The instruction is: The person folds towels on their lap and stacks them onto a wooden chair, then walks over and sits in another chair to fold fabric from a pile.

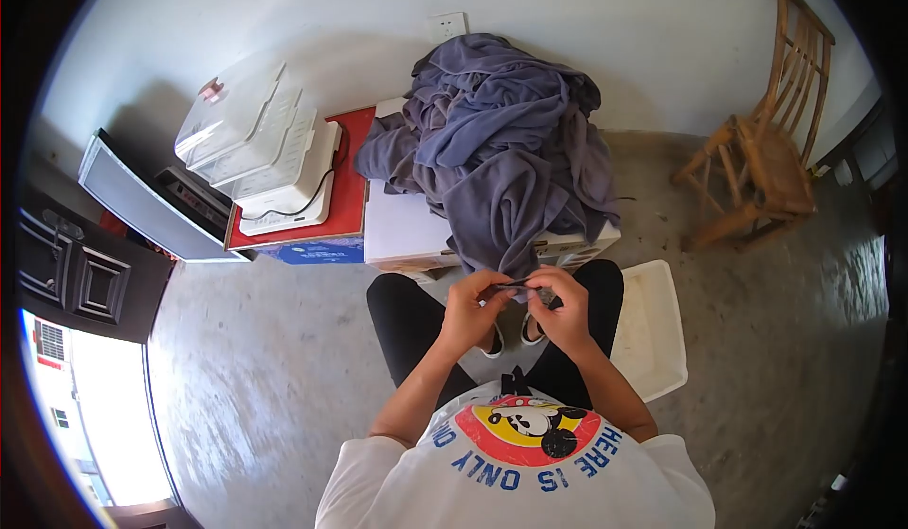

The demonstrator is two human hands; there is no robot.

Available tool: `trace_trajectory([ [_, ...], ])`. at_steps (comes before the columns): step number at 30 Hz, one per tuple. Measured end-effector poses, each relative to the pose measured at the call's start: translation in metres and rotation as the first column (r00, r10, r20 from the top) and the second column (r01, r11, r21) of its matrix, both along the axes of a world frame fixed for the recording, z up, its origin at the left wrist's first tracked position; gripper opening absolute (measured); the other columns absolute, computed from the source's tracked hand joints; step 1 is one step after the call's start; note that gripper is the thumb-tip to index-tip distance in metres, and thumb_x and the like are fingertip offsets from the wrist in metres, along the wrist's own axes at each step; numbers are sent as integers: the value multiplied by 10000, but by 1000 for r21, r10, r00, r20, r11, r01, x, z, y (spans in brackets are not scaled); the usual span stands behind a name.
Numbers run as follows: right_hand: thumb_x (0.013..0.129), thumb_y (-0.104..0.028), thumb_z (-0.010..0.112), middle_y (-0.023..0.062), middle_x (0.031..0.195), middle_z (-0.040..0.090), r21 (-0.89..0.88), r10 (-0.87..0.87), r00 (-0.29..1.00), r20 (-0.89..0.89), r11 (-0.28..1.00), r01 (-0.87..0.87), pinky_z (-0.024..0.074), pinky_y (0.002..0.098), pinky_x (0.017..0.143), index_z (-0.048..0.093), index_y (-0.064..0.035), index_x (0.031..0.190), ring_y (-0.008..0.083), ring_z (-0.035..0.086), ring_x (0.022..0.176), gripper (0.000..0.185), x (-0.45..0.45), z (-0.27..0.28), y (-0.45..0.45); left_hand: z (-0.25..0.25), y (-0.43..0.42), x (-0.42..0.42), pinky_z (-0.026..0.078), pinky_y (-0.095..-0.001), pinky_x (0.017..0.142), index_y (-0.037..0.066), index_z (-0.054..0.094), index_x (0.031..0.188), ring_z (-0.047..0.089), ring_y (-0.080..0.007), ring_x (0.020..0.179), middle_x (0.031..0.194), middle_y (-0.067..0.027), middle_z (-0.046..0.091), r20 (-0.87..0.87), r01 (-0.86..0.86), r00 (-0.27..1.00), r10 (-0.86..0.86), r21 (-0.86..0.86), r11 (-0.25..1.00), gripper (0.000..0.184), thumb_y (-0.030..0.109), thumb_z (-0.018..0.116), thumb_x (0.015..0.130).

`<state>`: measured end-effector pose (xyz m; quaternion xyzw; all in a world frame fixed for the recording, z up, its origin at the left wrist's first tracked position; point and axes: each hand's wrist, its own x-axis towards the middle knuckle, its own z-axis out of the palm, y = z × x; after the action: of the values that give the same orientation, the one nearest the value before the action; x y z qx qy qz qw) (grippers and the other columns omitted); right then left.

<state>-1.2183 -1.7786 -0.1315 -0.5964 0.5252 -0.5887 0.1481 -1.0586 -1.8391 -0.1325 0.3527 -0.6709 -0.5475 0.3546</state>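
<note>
A large heap of grey-purple fabric (506, 132) lies on a white box (402, 231) in front of me. One end of the cloth hangs down over the box edge towards my lap. My left hand (470, 309) pinches that end, fingers closed on it. Close beside it, my right hand (565, 309) grips the same end between thumb and fingers. A thin dark edge of the cloth shows between the two hands; its detail is too small to make out.
Left of the heap, a white tiered appliance with clear covers (260, 150) stands on a red-topped box (352, 184). A cream plastic tub (651, 330) sits on the floor by my right leg. A bamboo chair (766, 150) stands at the right, an open door (90, 264) at the left.
</note>
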Motion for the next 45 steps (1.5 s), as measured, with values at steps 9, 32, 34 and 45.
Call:
trace_trajectory([
  [9,733,27,622,114,846,627,43,68,996,64,997,-71,484,296,704,578,12,847,234,626,756,123,-2,10,-5,19,-6,4,457,-190,576,-8,628,893,578,-40,633,720,1,628,58,-1,998,-4,87,996,183,13,752,761],
  [32,665,-7,609,128,993,617,156,-92,951,-297,977,143,455,412,825,630,-10,804,325,570,958,140,-6,-38,-9,89,0,31,515,-245,695,-29,600,838,612,-115,782,852,-58,616,-400,-249,898,186,-112,962,238,-139,715,661],
  [34,671,-11,608,130,1023,612,193,-33,957,-290,977,92,453,414,835,625,-8,806,329,562,976,136,-8,-50,-4,97,-1,39,523,-255,694,-34,577,843,614,-132,783,846,-73,609,-449,-290,869,210,-118,950,255,-163,712,670],
  [45,751,-85,685,120,967,646,434,552,832,51,738,-516,487,302,658,609,10,832,210,635,750,147,-39,-36,28,102,-37,76,553,-246,592,-17,584,863,630,-128,656,776,-86,648,-460,-558,760,460,-96,824,162,-93,690,769],
])
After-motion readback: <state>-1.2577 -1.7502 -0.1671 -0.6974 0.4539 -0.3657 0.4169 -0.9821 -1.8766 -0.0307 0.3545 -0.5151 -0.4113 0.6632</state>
